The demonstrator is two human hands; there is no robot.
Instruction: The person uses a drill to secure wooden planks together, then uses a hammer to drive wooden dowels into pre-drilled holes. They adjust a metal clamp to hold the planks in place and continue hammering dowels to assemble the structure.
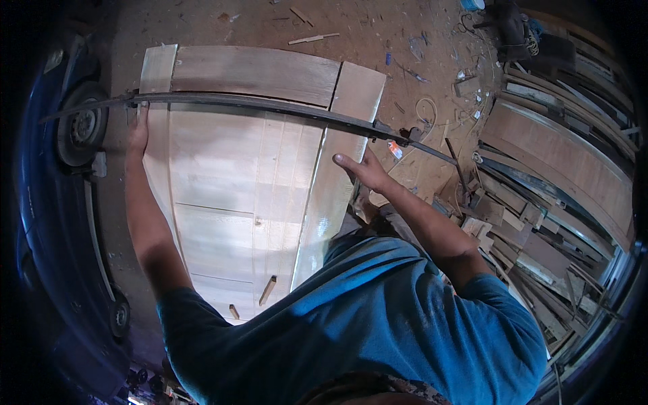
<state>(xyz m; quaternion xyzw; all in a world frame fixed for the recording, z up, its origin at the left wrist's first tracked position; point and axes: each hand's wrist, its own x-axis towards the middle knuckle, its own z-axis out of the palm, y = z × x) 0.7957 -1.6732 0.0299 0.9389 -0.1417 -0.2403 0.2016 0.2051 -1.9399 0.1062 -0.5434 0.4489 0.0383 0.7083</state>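
Wooden panel [216, 162] under bar clamp [250, 104]; right hand [368, 171] grasping edge, left hand [138, 135] alongside, grip unclear; littered floor [368, 37], blue vehicle [54, 223], timber [530, 246]

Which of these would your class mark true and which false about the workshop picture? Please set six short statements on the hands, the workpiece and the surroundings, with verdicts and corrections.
1. A long bar clamp lies across the framed wooden panel. True.
2. The right hand hangs well clear of the panel. False: the right hand is at the panel's right side, thumb on top.
3. The left hand is at the panel's left edge. True.
4. The vehicle stands on the right. False: the blue vehicle stands on the left.
5. Many wood pieces are heaped on the right. True.
6. The person's shirt is white. False: the shirt is blue.
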